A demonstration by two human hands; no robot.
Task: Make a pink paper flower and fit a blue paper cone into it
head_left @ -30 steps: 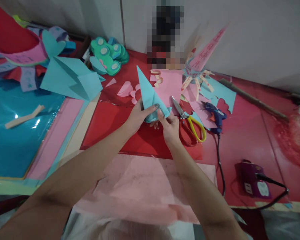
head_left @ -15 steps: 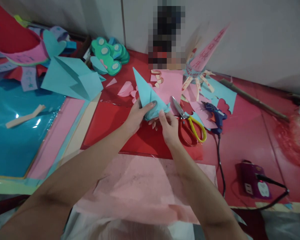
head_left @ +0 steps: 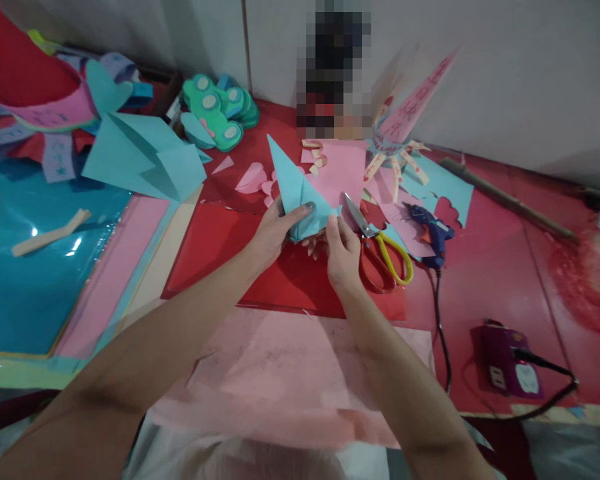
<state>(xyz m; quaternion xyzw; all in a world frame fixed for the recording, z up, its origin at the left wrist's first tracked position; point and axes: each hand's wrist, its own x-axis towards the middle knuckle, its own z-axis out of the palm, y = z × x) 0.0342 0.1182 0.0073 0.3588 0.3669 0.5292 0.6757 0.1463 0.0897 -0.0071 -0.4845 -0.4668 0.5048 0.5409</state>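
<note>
A folded light-blue paper with a tall pointed tip is held above a red sheet. My left hand grips its left side, thumb pressed across the front. At the lower right corner of the paper, my right hand pinches the edge between thumb and fingers. Scissors with one red and one yellow handle lie just right of my right hand. Pink cut pieces and a pink sheet are behind the folded paper.
A blue glue gun with a black cord lies right of the scissors. Further right are a stick and a purple power adapter. Folded blue paper, green shapes and a blue packet lie left.
My right hand has slid slightly right and up along the paper's lower right corner. My left hand and the folded paper have barely moved.
</note>
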